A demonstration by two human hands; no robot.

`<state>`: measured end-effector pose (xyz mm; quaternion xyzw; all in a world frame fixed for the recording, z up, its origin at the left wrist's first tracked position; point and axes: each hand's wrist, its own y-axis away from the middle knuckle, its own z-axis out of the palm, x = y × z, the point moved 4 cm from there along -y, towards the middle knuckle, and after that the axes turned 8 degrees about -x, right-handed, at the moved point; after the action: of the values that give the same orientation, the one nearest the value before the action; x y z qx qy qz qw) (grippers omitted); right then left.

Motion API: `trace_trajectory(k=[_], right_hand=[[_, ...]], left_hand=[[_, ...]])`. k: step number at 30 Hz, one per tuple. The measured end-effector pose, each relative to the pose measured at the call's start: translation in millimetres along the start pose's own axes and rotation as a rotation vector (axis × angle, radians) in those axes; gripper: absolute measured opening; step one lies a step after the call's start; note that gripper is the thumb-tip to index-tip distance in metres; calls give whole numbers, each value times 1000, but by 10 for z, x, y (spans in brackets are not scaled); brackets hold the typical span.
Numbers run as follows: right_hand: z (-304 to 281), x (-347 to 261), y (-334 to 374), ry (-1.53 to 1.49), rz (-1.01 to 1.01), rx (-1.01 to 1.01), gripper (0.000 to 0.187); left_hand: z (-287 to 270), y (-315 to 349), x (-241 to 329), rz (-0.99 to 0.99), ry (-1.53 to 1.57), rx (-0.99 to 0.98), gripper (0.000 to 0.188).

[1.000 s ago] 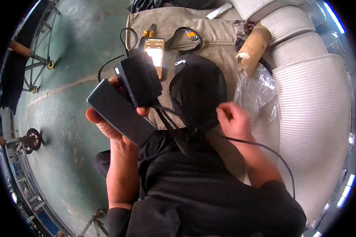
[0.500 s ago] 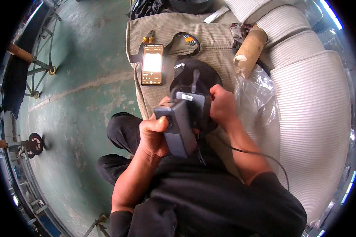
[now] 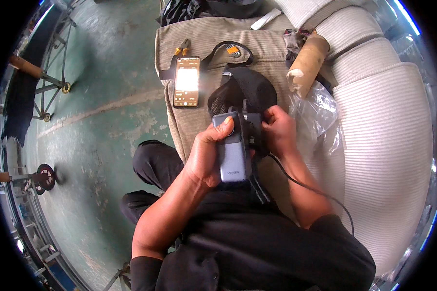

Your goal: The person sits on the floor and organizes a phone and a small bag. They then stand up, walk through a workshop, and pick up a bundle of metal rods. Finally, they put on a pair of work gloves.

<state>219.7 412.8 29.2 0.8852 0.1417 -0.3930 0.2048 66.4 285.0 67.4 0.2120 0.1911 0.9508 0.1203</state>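
Note:
A grey power bank (image 3: 233, 160) with a dark glossy top end is gripped in my left hand (image 3: 203, 154), thumb lying over that dark end. Close beside it, my right hand (image 3: 280, 130) has its fingers closed on the edge of a black box-shaped device (image 3: 252, 127), partly hidden behind the power bank. A black mesh-sided cap or pouch (image 3: 258, 89) lies just beyond both hands. From near my right hand a black cable (image 3: 320, 190) runs down past my right forearm. Thin dark cords hang below the power bank.
A lit phone (image 3: 186, 83) lies on the beige corduroy sofa (image 3: 272, 41), with yellow-handled pliers (image 3: 182, 48) and a black strap (image 3: 211, 54) bearing an orange piece beyond it. At the right are a cardboard tube (image 3: 311, 60) and clear plastic film (image 3: 320, 114). Wheeled metal racks stand left.
My left hand has turned the power bank so its broad face points up, and shifted it slightly right. My right hand stays at the black device. The cap or pouch has shifted a little.

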Motion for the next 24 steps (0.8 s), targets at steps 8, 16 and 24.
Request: trace_trajectory(k=[8, 16, 24], right_hand=[[15, 132, -28, -175, -235, 157, 29], [-60, 116, -16, -278, -107, 185, 22], [-165, -163, -46, 55, -183, 366, 20]], left_hand=[[230, -130, 305, 73, -70, -37, 44], [21, -500, 219, 19, -25, -22, 43], [-165, -442, 81, 9, -238, -3, 44]])
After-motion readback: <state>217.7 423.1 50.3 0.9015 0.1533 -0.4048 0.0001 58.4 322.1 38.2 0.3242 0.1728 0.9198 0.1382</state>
